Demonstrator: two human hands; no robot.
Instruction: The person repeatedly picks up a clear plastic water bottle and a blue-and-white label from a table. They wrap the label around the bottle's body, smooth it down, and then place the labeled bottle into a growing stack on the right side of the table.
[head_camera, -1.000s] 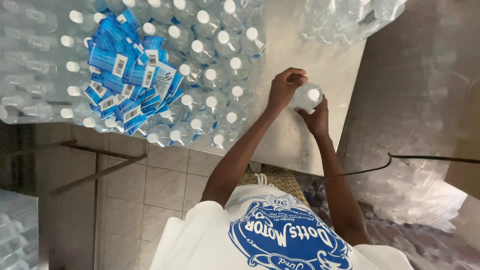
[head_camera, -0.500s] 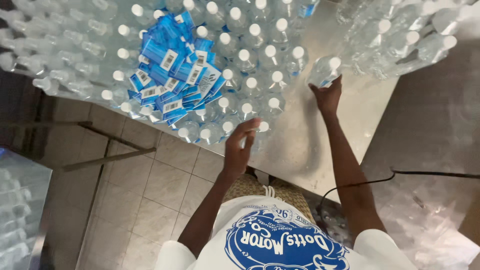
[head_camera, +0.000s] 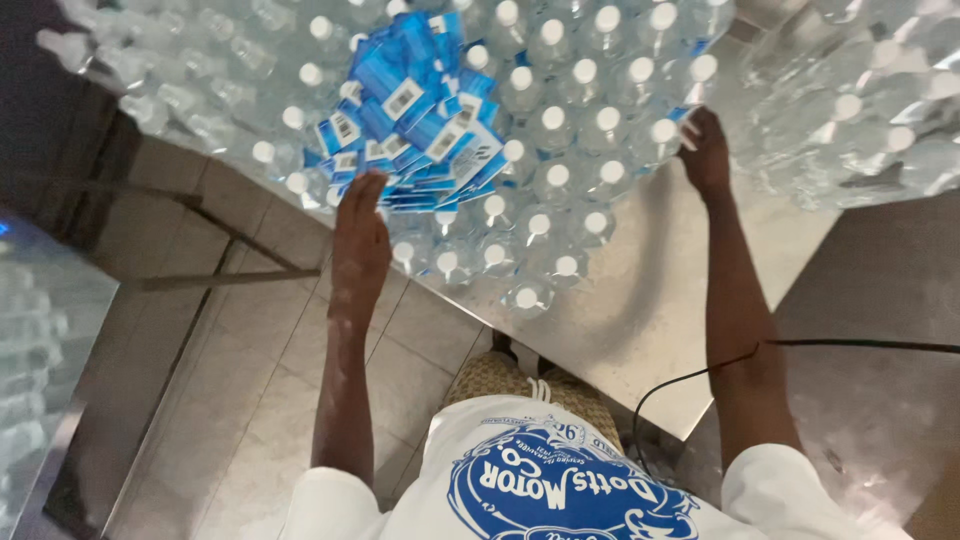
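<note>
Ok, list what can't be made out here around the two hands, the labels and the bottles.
Head view only:
- Left hand: fingertips reach the blue labels; whether they grip one is unclear.
- Right hand: fingers lie against a capped bottle; the grip is hidden.
- Labels' print: too small and blurred.
- Bottles: rows cut off by the top edge.
- Steel table: far side covered by bottles.

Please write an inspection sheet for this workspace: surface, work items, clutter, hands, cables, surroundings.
Surface: metal table, near edge bare.
Work items: blue labels piled on clear white-capped bottles standing close together.
Clutter: wrapped bottle packs on the right.
Hands: left hand open, its fingers at the label pile's near edge; right hand touches a bottle in the outer row, grip unclear.
Cables: black cable past the right forearm.
Surroundings: tiled floor; more bottles at far left.
</note>
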